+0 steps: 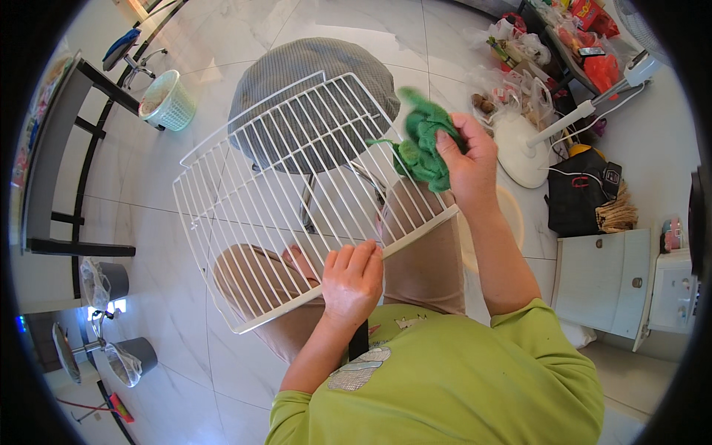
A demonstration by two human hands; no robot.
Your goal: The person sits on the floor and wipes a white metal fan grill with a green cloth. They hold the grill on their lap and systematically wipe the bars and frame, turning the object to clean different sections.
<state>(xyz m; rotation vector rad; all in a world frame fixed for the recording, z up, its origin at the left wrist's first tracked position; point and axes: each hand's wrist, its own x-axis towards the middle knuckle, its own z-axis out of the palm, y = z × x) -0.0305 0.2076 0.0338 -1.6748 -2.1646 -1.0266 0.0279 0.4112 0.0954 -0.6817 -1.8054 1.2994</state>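
A white wire rack (289, 161) is held tilted over the person's knees, its far part in front of a round stool with a grey ribbed cover (311, 53). My left hand (353, 281) grips the flat white strip along the rack's near edge, around its middle. A crumpled green cloth (425, 139) is bunched in my right hand (473, 161), at the rack's right side. Whether the cloth touches the wires I cannot tell.
On the tiled floor stand a light green plastic basket (181, 105) at the upper left and grey bins (144, 356) at the lower left. A white fan base (514, 150), plastic bags (528, 97), a black bag (573, 194) and a pale cabinet (592, 283) are at the right.
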